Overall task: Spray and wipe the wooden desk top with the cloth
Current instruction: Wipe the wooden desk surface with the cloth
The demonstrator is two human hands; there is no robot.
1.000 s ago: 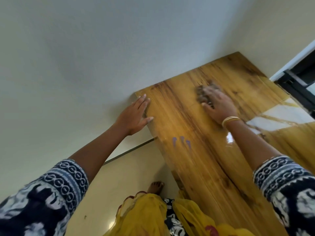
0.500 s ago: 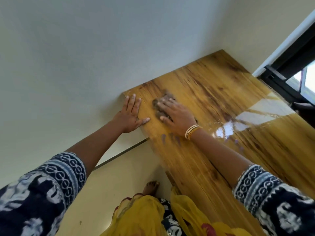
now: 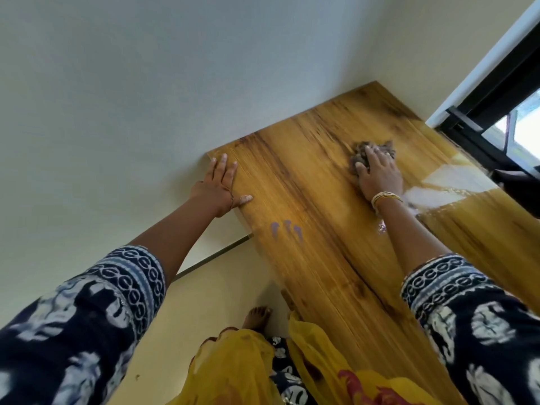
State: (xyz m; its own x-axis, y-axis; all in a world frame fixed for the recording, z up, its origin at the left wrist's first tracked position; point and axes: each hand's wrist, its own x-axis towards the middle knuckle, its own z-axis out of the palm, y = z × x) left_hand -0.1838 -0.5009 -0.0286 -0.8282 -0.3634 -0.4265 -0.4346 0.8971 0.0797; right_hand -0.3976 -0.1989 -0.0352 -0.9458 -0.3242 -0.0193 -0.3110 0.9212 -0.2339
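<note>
The glossy wooden desk top (image 3: 321, 247) runs from the wall corner toward me. A crumpled brown cloth (image 3: 362, 152) lies on its far right part, near the window side. My right hand (image 3: 378, 173) presses flat on the cloth with fingers spread straight over it. My left hand (image 3: 222, 185) rests flat on the desk's far left corner by the wall, fingers straight, thumb out. No spray bottle is in view.
A pale wall borders the desk's left and far edges. A dark window frame (image 3: 491, 118) stands at the right, its bright reflection on the wood (image 3: 450, 185). Three purple marks (image 3: 286, 228) sit on the desk. My bare foot (image 3: 258, 317) stands on the floor.
My right hand has swept the cloth from beside my left hand back across the desk to the far right. My left hand has stayed on the corner.
</note>
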